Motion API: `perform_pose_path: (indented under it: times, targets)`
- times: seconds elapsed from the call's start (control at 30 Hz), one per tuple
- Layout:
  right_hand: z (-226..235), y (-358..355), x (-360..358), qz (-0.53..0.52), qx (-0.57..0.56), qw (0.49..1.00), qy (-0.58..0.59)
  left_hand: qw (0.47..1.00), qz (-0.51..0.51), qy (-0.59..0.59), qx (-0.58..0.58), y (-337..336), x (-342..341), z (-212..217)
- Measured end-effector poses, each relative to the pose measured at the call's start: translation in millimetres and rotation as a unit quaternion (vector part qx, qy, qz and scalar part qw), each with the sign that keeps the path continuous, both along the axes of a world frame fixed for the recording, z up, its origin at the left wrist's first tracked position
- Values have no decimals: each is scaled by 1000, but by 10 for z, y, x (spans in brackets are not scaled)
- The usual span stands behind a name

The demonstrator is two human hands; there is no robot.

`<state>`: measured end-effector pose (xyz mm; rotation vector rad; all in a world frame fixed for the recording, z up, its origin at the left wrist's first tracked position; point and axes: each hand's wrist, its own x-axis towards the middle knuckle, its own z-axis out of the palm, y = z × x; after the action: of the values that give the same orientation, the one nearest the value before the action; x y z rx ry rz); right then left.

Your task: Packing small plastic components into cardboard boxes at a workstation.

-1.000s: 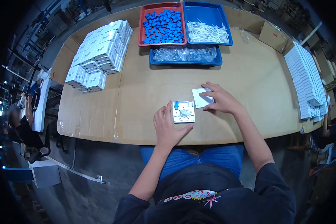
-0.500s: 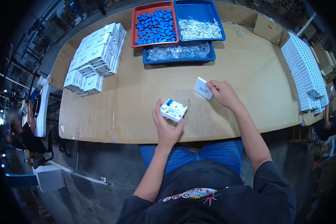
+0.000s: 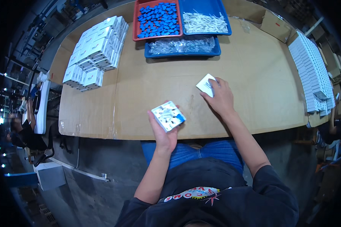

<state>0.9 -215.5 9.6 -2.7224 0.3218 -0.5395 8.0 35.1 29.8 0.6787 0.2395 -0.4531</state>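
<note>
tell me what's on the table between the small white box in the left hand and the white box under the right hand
Nothing: in the head view only bare brown cardboard-covered tabletop lies between the small white box with a blue corner, held in the left hand, and the flat white box under the right hand.

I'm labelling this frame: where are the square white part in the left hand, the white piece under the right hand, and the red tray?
square white part [image 3: 167, 115], head view, middle of its upper face.
white piece [image 3: 205, 84], head view, its uncovered left half.
red tray [image 3: 135, 22], head view, its left rim.
</note>
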Motion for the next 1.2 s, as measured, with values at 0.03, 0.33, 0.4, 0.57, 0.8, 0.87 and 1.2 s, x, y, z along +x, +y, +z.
perform_pose_path:
  times: [0.03, 0.33, 0.4, 0.57, 0.8, 0.87, 1.2]
  targets:
    - [5, -4, -6, -4, 16, 1000, -10, 1000, 5, 1, 3, 4, -13, 14]
    - [763, 90, -250, 196, 817, 529, -120, 964, -176, 75, -184, -51, -84, 148]
    - [789, 117, -275, 203, 836, 494, -127, 957, -188, 90, -204, -79, -103, 132]
    - [687, 131, -313, 192, 860, 453, -132, 945, -230, 115, -202, -149, -146, 102]
    - [533, 179, -391, 163, 853, 488, -87, 944, -240, 126, -190, -241, -172, 78]
    - [517, 224, -414, 166, 799, 576, -52, 941, -245, 126, -197, -245, -171, 54]
    - [565, 231, -367, 227, 650, 723, 47, 946, -249, 138, -159, -296, -200, 123]
